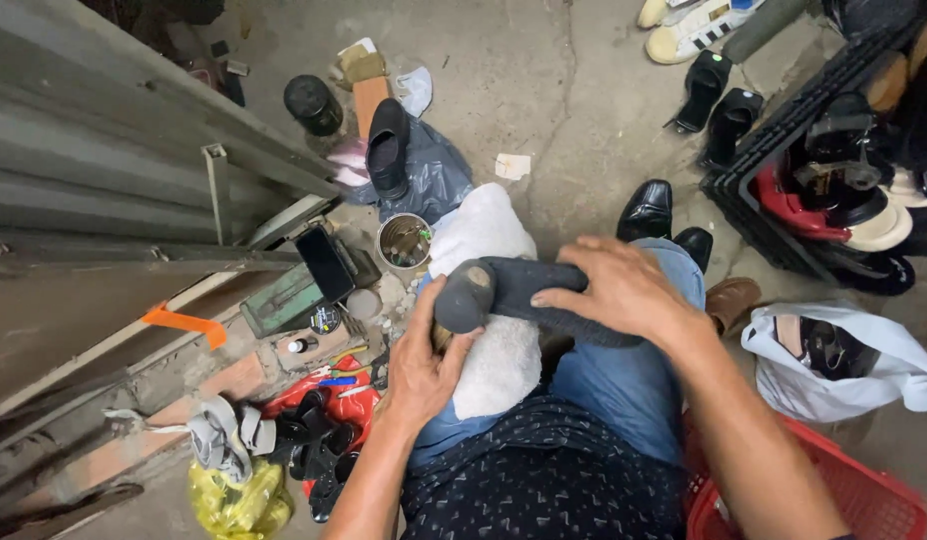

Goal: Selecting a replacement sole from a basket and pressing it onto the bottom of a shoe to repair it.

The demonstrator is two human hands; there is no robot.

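We see a matt, dark, suede-like shoe (544,295) lying on soft white cloth (489,240). The floor (574,90) is rough, cracked concrete. The black dress shoes (649,210) shine like polished leather. The basket (864,495) is red plastic, the bag (239,505) crinkled yellow plastic, the tin (404,240) dull metal.

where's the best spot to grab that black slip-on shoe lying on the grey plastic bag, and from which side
Probably across the middle of the black slip-on shoe, fingers over its two long sides, coming straight down from above. It lies sole-down on the grey plastic bag with its opening facing up, so the narrow waist is exposed; a thumb could hook into the opening.
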